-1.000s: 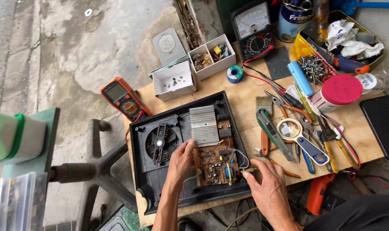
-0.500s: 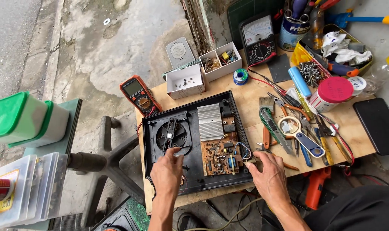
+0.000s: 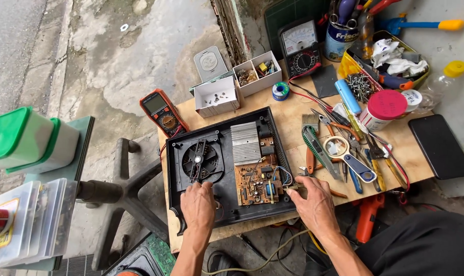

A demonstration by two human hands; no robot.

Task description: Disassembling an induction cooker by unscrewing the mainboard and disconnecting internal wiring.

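Your left hand (image 3: 197, 203) lies flat, palm down, inside the open black casing (image 3: 227, 171), fingers loosely together and reaching toward the round fan (image 3: 197, 160) set in the casing's left half; you are pinching nothing with it. Your right hand (image 3: 311, 200) sits at the casing's right edge, fingers curled, the fingertips (image 3: 293, 188) pressed against the rim just beside the brown circuit board (image 3: 257, 182). Whether they pinch anything small there, you cannot tell from this view.

The casing lies open side up on the near left part of the wooden desk (image 3: 293, 110), its near edge close to the desk's front edge. Inside it, a ribbed silver heat sink (image 3: 245, 143) sits behind the circuit board, to the right of the fan.

To your right on the desk lies a spread of hand tools, among them a magnifying glass (image 3: 344, 152) with a blue handle. Behind them stands a white jar with a red lid (image 3: 382, 109). At the far side stand two white parts boxes (image 3: 239, 86), an analogue meter (image 3: 301, 47) and a small solder spool (image 3: 280, 91). An orange multimeter (image 3: 162, 112) hangs over the desk's left edge, and a black phone (image 3: 438, 145) lies at the far right.
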